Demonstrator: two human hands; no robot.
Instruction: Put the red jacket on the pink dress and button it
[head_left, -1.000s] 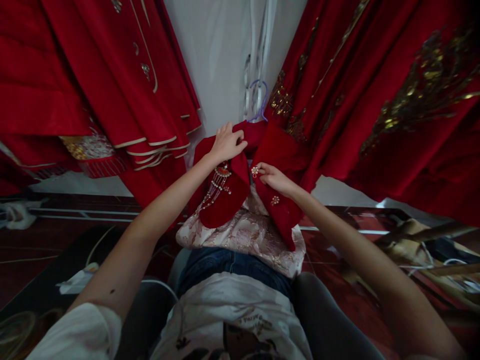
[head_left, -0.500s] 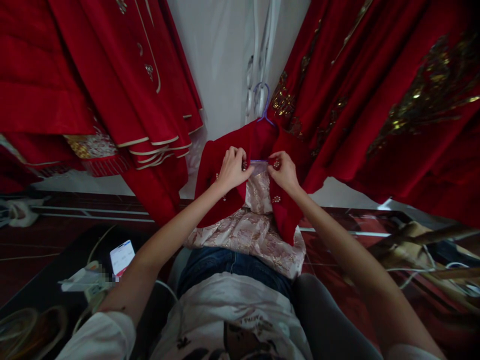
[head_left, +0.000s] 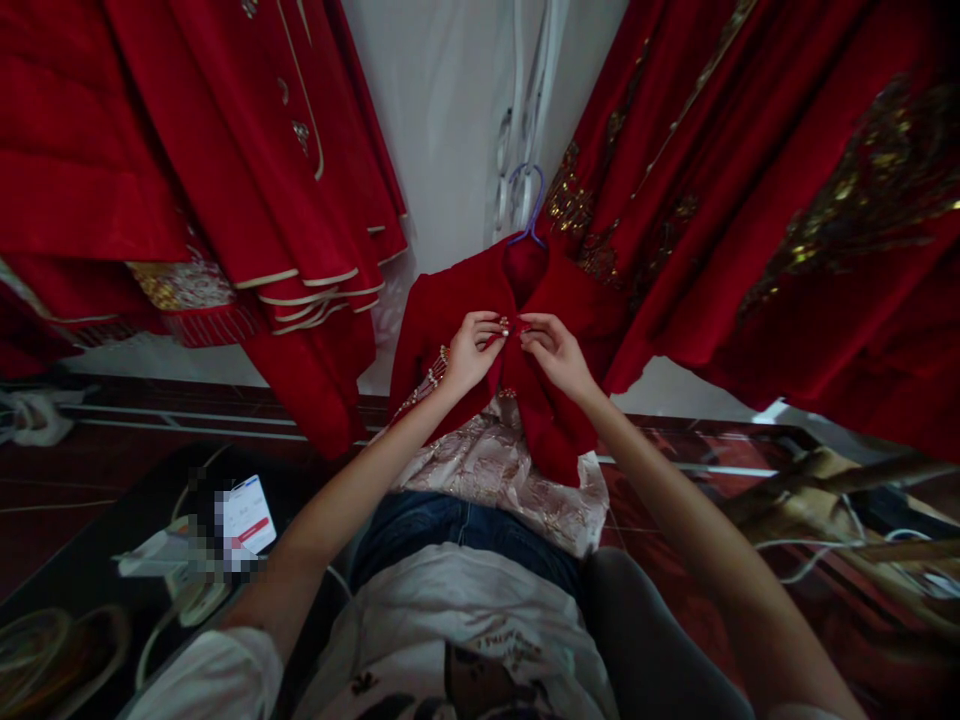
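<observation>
A red jacket (head_left: 442,300) hangs on a purple hanger (head_left: 534,225) in front of me. My left hand (head_left: 476,350) pinches its left front edge beside a jewelled button (head_left: 505,323). My right hand (head_left: 553,352) pinches the opposite front edge, its fingertips almost meeting the left ones. Between the hands the two edges lie close together at the chest. Another jewelled button (head_left: 508,393) shows lower on the front, and beaded trim (head_left: 435,372) lies at the left side. A pale pink, gold-patterned garment (head_left: 487,455) shows below the jacket, over my lap.
Red garments with cream edging (head_left: 300,240) hang at the left, and red garments with gold sequins (head_left: 750,220) at the right. A lit phone (head_left: 251,515) lies on a dark surface at lower left. Cables and brown material (head_left: 832,490) are at the right. White hooks (head_left: 517,190) are behind the hanger.
My hands have come together, drawing the jacket's two front edges inward. The opening that showed the pale garment and a hanger bar at the chest is now covered.
</observation>
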